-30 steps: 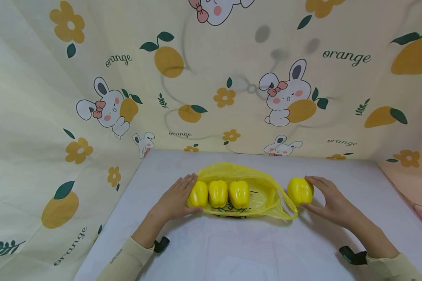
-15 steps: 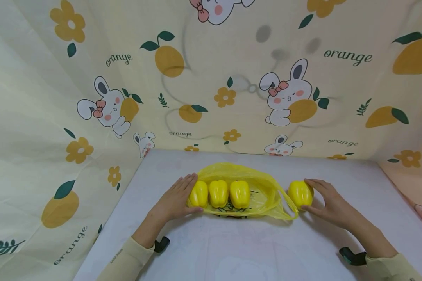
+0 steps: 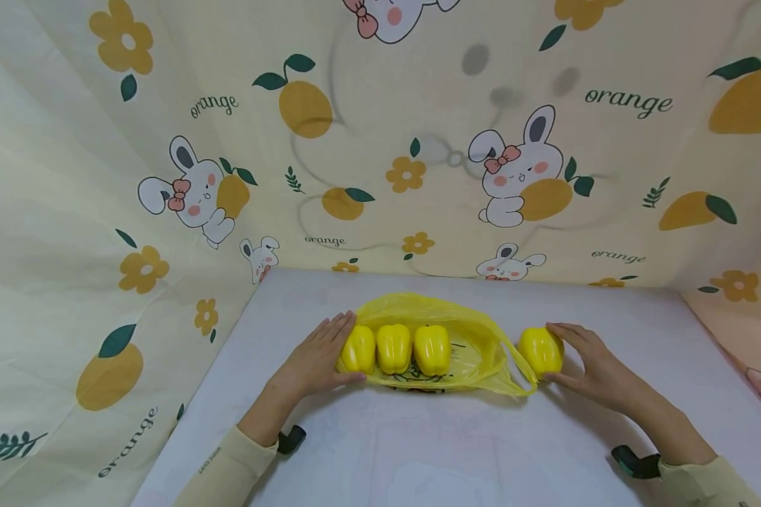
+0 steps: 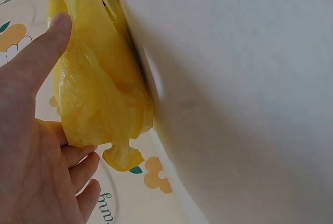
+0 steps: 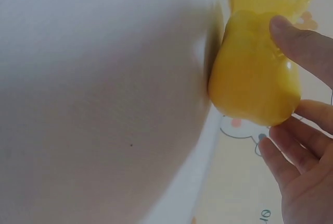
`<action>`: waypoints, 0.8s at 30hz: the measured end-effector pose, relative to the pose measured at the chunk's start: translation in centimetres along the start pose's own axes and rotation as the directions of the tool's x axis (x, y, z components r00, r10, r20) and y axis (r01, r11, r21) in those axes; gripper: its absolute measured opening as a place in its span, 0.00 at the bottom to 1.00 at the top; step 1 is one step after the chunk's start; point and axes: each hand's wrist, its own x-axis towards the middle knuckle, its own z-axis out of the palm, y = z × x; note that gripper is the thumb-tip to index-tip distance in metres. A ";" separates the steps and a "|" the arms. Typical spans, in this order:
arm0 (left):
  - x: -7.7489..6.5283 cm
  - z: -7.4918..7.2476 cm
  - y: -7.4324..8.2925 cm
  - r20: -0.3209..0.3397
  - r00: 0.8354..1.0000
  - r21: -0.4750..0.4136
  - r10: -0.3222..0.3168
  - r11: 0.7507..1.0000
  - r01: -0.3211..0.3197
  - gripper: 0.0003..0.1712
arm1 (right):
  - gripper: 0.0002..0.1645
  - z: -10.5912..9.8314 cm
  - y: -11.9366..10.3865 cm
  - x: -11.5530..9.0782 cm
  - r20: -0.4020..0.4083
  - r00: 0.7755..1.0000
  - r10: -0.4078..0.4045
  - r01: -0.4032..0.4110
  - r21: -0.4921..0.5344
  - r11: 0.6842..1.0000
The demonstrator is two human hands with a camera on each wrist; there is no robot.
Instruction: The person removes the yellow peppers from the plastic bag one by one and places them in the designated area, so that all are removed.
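A yellow plastic bag [image 3: 475, 352] lies on its side on the table, its opening towards the right. Three glossy yellow bell peppers, among them the middle bell pepper [image 3: 394, 348], sit in a row inside it. My left hand [image 3: 317, 357] holds the bag's left end around the leftmost bell pepper [image 3: 358, 349], thumb in front and fingers behind. To the right of the bag, my right hand [image 3: 599, 366] grips another yellow bell pepper [image 3: 541, 351] between thumb and fingers. This pepper is beside the bag's handle loop [image 3: 518, 373] and appears to rest on the table.
The white table [image 3: 418, 451] spreads in front of the bag and to both sides. Behind it hangs a cream cloth [image 3: 380, 148] printed with rabbits and oranges, which also covers the left and right sides.
The bell pepper in my right hand has come down slightly towards the table, next to the bag's handle. My left hand and the bag have stayed in place.
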 end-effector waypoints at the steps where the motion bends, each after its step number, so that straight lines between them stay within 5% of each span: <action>1: 0.0 0.0 0.0 -0.001 1.000 -0.003 0.001 1.000 -0.001 0.67 | 0.57 0.0 0.0 0.0 -0.001 1.000 -0.005 0.005 0.004 1.000; 24: -0.1 -0.2 0.0 0.001 1.000 -0.023 0.001 1.000 -0.001 0.67 | 0.52 -0.8 -1.9 0.7 -0.053 0.996 -0.068 0.067 -0.026 0.997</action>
